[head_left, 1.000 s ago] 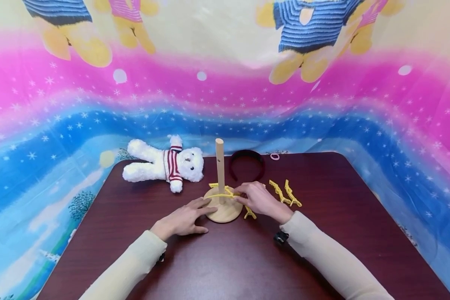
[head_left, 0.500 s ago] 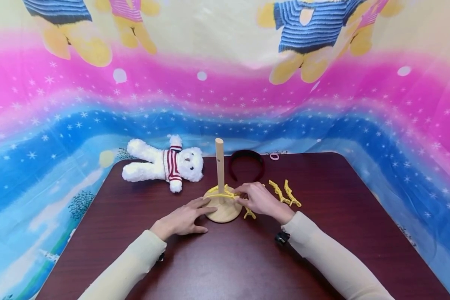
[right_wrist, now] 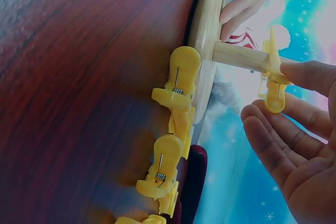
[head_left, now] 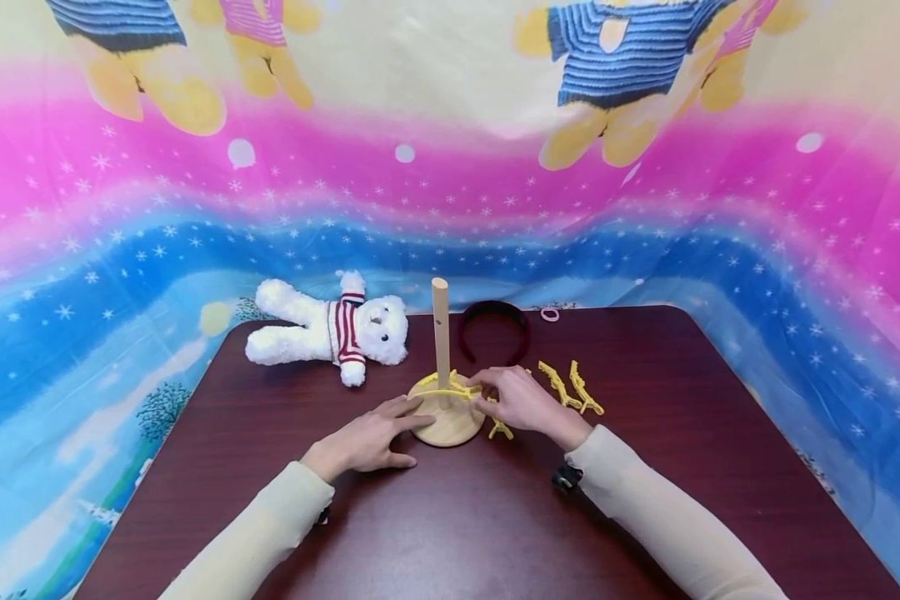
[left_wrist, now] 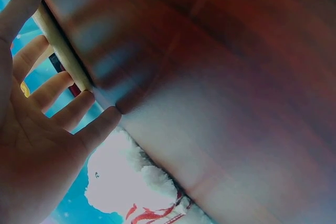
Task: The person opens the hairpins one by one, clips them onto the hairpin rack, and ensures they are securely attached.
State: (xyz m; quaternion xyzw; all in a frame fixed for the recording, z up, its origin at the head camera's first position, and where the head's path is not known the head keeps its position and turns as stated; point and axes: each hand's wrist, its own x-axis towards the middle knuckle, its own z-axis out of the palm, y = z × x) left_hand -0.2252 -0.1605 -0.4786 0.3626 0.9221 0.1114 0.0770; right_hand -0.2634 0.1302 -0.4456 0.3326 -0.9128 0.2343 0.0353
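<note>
My right hand [head_left: 521, 402] pinches a yellow alligator hair clip [head_left: 441, 392] between thumb and fingers at its handle end. The long arms of this clip lie on either side of an upright wooden post [head_left: 440, 333], low over the round wooden base [head_left: 450, 429]. In the right wrist view, the thumb presses one side of the clip's handle [right_wrist: 274, 98], with fingers behind it. My left hand [head_left: 367, 437] spreads straight fingers, their tips at the base's left edge. The left wrist view shows that left hand [left_wrist: 47, 124] with its palm visible.
Another yellow clip [head_left: 501, 428] lies right of the base, partly under my right hand. Two more yellow clips [head_left: 559, 386] lie further right. Behind are a dark red headband [head_left: 492, 305] and a pink hair tie [head_left: 557, 317]. A white teddy bear [head_left: 384, 329] lies at back left.
The arm of the clip behind the post has swung nearer the front one, so the clip has narrowed around the post. Both hands have stayed almost still.
</note>
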